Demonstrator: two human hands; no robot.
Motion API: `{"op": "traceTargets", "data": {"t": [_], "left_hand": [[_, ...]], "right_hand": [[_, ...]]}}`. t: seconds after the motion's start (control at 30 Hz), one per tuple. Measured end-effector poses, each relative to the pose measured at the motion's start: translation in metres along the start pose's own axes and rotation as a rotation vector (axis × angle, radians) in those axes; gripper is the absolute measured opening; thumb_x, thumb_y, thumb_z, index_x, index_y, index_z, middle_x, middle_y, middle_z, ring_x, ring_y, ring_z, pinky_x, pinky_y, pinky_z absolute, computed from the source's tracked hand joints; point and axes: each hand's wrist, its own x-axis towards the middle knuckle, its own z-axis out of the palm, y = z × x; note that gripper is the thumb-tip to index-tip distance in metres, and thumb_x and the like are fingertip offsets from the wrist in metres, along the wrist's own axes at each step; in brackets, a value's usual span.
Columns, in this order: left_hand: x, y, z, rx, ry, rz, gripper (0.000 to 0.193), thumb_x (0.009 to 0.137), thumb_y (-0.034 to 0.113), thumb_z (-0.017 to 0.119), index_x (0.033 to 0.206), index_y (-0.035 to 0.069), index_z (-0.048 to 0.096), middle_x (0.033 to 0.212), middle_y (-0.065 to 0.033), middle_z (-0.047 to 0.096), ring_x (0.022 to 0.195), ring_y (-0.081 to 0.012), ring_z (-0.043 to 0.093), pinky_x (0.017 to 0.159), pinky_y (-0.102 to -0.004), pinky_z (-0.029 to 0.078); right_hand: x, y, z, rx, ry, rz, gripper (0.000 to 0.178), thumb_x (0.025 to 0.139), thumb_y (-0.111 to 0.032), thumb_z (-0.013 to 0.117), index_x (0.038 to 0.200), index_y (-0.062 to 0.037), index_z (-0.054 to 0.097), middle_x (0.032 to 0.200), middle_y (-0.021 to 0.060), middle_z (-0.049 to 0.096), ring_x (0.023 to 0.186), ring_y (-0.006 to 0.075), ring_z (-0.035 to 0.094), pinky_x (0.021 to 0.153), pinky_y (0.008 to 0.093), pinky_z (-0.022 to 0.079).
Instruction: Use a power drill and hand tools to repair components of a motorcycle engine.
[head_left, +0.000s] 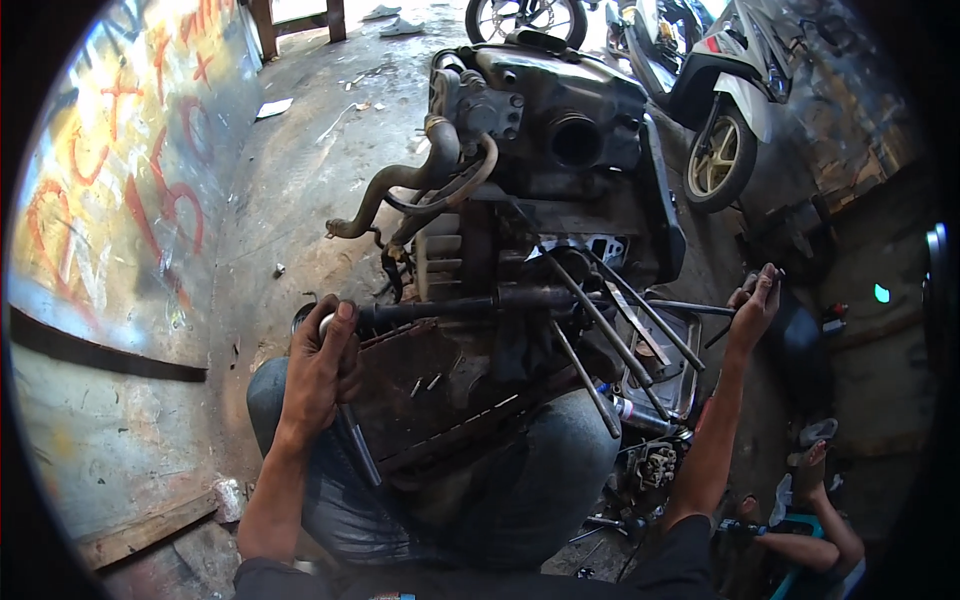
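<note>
My left hand (325,350) is closed round a bent steel bar (360,450), whose straight end sticks out below the fist toward my knee. Beside that fist begins a dark shaft (420,308), running right across the front of a greasy engine (530,230). Out to the right, my right hand (757,305) is closed at the outer end of a thin metal rod (690,307). This rod reaches back toward the engine's lower front; its inner end is hidden among other parts. Several long rods (610,325) slant out of the engine toward me, between my hands.
A grey tray (685,385) and loose metal parts (655,465) lie right of my knees. Motorcycles (720,155) stand at the back right. A painted wall (130,180) borders the left. Another person's arm (815,490) shows at the lower right.
</note>
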Motion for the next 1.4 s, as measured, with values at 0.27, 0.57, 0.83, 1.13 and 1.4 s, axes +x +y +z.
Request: {"op": "traceTargets", "data": {"t": [0.27, 0.57, 0.83, 1.13, 1.4], "left_hand": [[-0.002, -0.003, -0.002, 0.013, 0.01, -0.008, 0.029, 0.099, 0.038, 0.06, 0.091, 0.013, 0.049, 0.054, 0.0078, 0.03, 0.038, -0.0028, 0.026, 0.035, -0.0234, 0.018], [-0.004, 0.004, 0.0, 0.018, -0.012, -0.172, 0.026, 0.1, 0.043, 0.056, 0.096, 0.018, 0.05, 0.053, 0.01, 0.028, 0.038, -0.0015, 0.022, 0.035, -0.0216, 0.017], [0.0, 0.001, -0.01, 0.063, -0.021, -0.038, 0.026, 0.101, 0.042, 0.054, 0.09, 0.02, 0.048, 0.051, 0.0105, 0.027, 0.037, -0.0013, 0.019, 0.034, -0.0211, 0.018], [0.002, -0.005, -0.01, 0.056, -0.004, 0.043, 0.025, 0.101, 0.039, 0.056, 0.091, 0.017, 0.048, 0.052, 0.01, 0.027, 0.038, -0.0009, 0.02, 0.034, -0.0211, 0.019], [0.002, -0.002, -0.004, 0.078, -0.044, 0.079, 0.029, 0.101, 0.036, 0.058, 0.087, 0.011, 0.052, 0.055, 0.0077, 0.034, 0.039, -0.0015, 0.03, 0.035, -0.022, 0.024]], "right_hand": [[0.008, -0.013, 0.004, -0.039, -0.055, 0.024, 0.032, 0.103, -0.038, 0.051, 0.084, -0.0128, 0.048, 0.065, -0.0047, 0.04, 0.043, 0.0053, 0.037, 0.039, 0.0232, 0.03], [0.019, -0.016, 0.001, -0.122, -0.119, 0.008, 0.035, 0.104, -0.039, 0.05, 0.081, -0.0121, 0.047, 0.062, -0.0052, 0.039, 0.044, 0.0048, 0.037, 0.039, 0.0238, 0.03], [0.027, -0.014, 0.001, -0.202, -0.341, 0.05, 0.035, 0.105, -0.038, 0.048, 0.081, -0.0128, 0.047, 0.062, -0.0052, 0.039, 0.045, 0.0046, 0.037, 0.04, 0.024, 0.031], [0.051, -0.048, 0.006, -0.748, -0.74, 0.432, 0.039, 0.099, -0.043, 0.055, 0.101, -0.0037, 0.056, 0.069, -0.0015, 0.045, 0.053, 0.01, 0.044, 0.044, 0.0292, 0.038], [0.092, -0.059, 0.031, -1.56, -1.298, 0.62, 0.051, 0.098, -0.045, 0.054, 0.093, 0.0036, 0.066, 0.077, 0.0109, 0.066, 0.059, 0.0179, 0.062, 0.05, 0.0336, 0.05]]}}
